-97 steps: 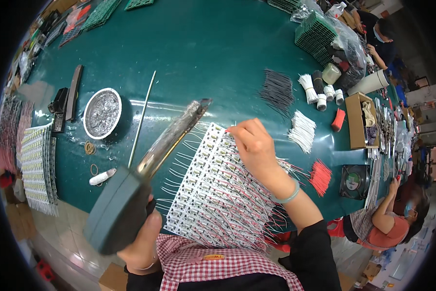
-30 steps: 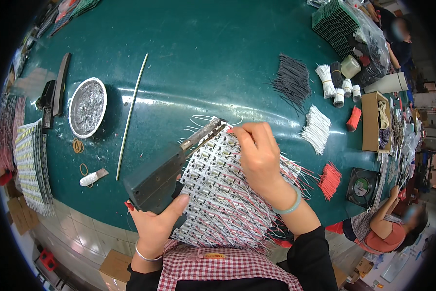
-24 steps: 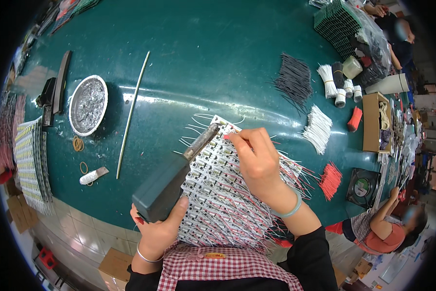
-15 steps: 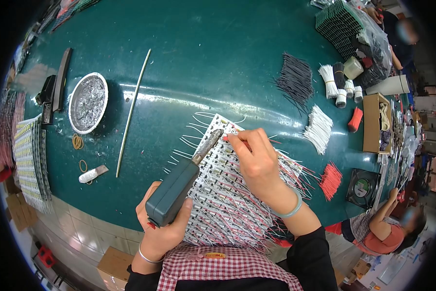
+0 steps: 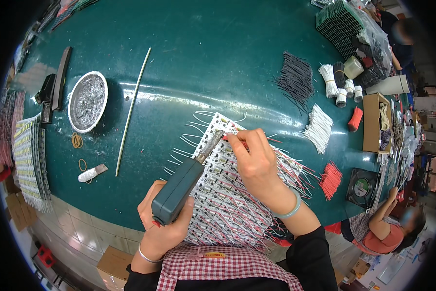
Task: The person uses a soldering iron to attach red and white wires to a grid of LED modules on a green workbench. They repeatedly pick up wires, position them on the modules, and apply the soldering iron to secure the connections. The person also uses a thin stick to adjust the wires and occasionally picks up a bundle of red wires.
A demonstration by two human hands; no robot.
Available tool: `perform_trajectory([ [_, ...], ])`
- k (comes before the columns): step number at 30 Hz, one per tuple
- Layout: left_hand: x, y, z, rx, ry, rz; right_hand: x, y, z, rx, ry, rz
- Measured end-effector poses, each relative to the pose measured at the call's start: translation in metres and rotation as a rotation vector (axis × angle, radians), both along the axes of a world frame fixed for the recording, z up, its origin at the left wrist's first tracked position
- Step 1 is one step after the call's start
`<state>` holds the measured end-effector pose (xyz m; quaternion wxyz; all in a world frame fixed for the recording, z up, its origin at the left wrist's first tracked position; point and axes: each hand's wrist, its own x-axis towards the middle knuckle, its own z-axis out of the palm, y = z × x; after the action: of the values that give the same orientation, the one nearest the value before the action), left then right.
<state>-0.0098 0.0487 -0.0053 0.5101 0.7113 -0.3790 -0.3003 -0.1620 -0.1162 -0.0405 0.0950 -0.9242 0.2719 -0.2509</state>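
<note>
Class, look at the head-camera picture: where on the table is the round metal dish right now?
The round metal dish sits on the green table, far to the person's left, between a black tool and a long thin rod, above two rubber bands.

A round foil dish (image 5: pixel 87 101) filled with silvery solder is set near the left edge of the dark green table (image 5: pixel 218 53). A black tool (image 5: pixel 53 92) is laid just beside it, toward the edge. A long pale rod (image 5: pixel 133 109) is laid between the dish and the table's middle. Two rubber bands (image 5: pixel 77 140) and a small white tube (image 5: pixel 92 173) are seen near the front edge. Stacks of circuit strips (image 5: pixel 30 162) are piled at the left front corner. A bundle of black wires (image 5: pixel 295 77), white wires (image 5: pixel 319 128) and red wires (image 5: pixel 330 179) are spread along the right side. A cardboard box (image 5: pixel 377 121) and a small fan (image 5: pixel 363 187) are placed at the right edge.
</note>
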Motion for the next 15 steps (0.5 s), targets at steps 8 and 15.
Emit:
perform_trajectory([
  [8,0.003,-0.003,0.004,0.031,-0.022,-0.018,0.002,0.001,-0.001,-0.038,0.009,0.009],
  [15,0.007,-0.004,0.011,0.028,-0.152,-0.055,0.003,0.003,0.000,-0.033,0.005,0.004],
])
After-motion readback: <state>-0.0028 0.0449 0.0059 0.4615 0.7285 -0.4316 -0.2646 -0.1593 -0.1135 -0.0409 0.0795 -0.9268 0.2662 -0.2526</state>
